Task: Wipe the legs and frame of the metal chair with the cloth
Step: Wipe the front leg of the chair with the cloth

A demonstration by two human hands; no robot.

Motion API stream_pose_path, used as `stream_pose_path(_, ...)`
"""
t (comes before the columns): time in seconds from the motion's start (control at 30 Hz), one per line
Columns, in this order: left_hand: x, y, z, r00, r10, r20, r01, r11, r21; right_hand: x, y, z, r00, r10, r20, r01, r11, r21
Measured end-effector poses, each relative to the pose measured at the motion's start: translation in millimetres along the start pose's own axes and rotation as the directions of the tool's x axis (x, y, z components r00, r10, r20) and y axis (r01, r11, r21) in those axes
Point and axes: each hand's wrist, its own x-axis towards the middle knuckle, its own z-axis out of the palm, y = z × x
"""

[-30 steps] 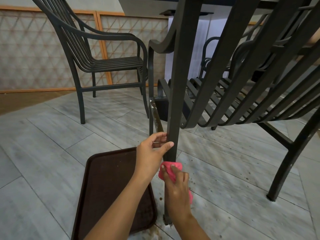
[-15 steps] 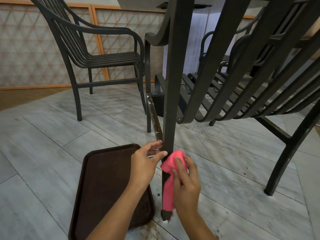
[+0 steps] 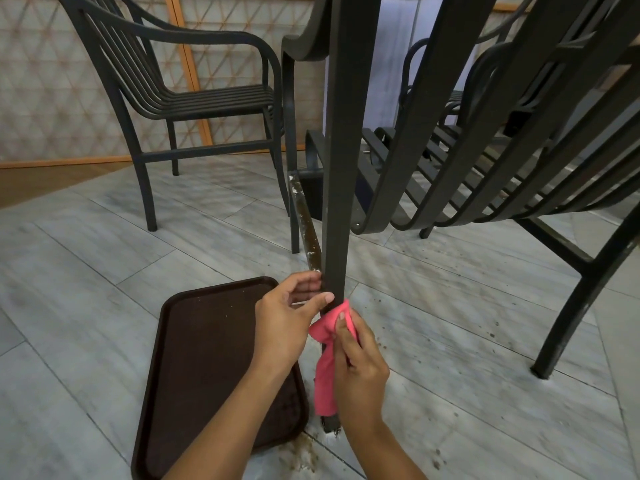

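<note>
Right hand [image 3: 360, 368] pinches the cloth [image 3: 327, 362] against the chair leg [image 3: 337, 202], left hand [image 3: 287, 317] gripping it; loose cloth could slip off

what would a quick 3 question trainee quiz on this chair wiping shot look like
1. True or false: the right hand holds the pink cloth against the chair leg.
2. What lies on the floor left of the leg? A) bucket B) brown tray C) broom
3. Fill in: the left hand grips the ____.

Key: 1 true; 2 B; 3 leg
</note>
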Motion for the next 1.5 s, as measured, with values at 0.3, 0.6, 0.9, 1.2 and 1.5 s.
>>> stream_pose_path(0.3,-0.3,-3.2,0.2,1.000,0.004,0.000,-0.004,1.000,-0.025,-20.8,15.7,0.7,0.995,0.040,0.091,-0.044,0.998,0.037)
stream_pose_path(0.6,-1.3,-3.0,2.0,1.000,-0.004,-0.010,0.004,1.000,-0.015,-29.8,16.6,-5.4,0.975,0.186,0.125,-0.185,0.982,-0.023)
stream_pose_path(0.9,-2.7,-2.2,1.7,1.000,-0.001,-0.014,0.002,1.000,0.014,-23.1,11.8,-18.8,0.940,0.271,0.208,-0.269,0.962,-0.036)
stream_pose_path(1.2,-21.0,-37.3,-7.2,0.993,-0.114,-0.039,0.118,0.985,0.125,-17.6,10.0,-29.0,0.889,0.416,0.192,-0.432,0.901,0.049)
stream_pose_path(1.5,-24.2,-62.7,3.3,0.978,-0.210,0.001,0.204,0.953,0.224,-15.9,5.6,-4.2,0.881,0.458,0.121,-0.469,0.879,0.086)
